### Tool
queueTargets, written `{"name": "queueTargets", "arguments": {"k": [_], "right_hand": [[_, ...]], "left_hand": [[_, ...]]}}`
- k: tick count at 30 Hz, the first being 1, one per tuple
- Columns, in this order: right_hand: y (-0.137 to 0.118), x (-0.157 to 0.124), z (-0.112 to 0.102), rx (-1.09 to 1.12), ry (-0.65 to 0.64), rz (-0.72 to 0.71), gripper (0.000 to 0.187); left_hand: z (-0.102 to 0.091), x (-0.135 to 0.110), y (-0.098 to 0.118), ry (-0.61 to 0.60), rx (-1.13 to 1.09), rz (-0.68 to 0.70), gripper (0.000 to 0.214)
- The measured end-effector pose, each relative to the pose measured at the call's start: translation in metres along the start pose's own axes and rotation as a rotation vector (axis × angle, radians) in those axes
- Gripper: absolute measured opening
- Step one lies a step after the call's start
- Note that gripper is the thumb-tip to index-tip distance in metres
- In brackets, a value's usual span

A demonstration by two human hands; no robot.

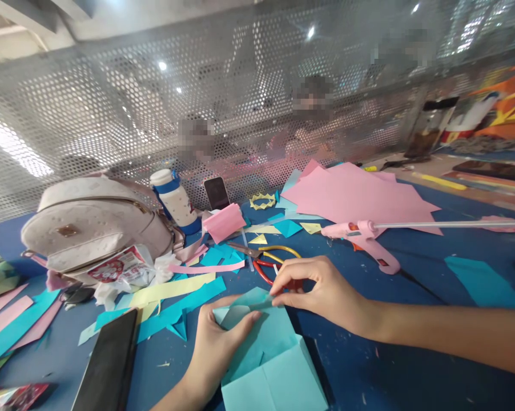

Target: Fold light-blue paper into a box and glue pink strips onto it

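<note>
A light turquoise folded paper box (pixel 274 377) lies in front of me, its upper end raised in loose flaps. My left hand (pixel 218 342) is closed around the left side of that end, thumb pressed on the paper. At the top right corner, my right hand (pixel 313 288) pinches the paper's edge between thumb and fingers. Just beyond my hands lie scissors (pixel 278 251) with red and yellow handles, partly hidden behind my right hand. A pink glue gun (pixel 364 237) with a long clear glue stick rests to the right.
Coloured paper strips (pixel 176 291) litter the left. A black phone (pixel 107 365) lies near the front left. Behind stand a pale backpack (pixel 95 217) and a bottle (pixel 176 200). Pink paper sheets (pixel 355 194) lie at the back, before a perforated metal screen (pixel 240 85).
</note>
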State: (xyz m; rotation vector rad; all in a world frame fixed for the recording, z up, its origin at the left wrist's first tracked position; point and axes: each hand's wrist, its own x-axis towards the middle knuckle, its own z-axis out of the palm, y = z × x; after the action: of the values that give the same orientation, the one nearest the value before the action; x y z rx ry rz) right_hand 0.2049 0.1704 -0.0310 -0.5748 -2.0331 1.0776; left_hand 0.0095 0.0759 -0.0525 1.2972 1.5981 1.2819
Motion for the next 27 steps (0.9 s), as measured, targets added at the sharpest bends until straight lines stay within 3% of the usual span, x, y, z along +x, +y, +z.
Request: {"name": "queueTargets", "arguments": {"k": [6, 14, 20, 27], "right_hand": [[-0.001, 0.001, -0.001, 0.032, -0.005, -0.127, 0.003], [-0.002, 0.001, 0.004, 0.068, -0.048, 0.095, 0.007], [-0.004, 0.001, 0.005, 0.160, -0.099, 0.242, 0.008], [-0.001, 0.004, 0.004, 0.173, -0.075, 0.221, 0.012]], "left_hand": [[0.001, -0.002, 0.000, 0.015, -0.004, 0.025, 0.025], [0.005, -0.006, 0.010, 0.084, -0.049, -0.014, 0.019], [0.004, -0.005, 0.008, 0.040, -0.039, 0.017, 0.018], [-0.006, 0.007, 0.013, -0.040, 0.097, 0.091, 0.022]]}}
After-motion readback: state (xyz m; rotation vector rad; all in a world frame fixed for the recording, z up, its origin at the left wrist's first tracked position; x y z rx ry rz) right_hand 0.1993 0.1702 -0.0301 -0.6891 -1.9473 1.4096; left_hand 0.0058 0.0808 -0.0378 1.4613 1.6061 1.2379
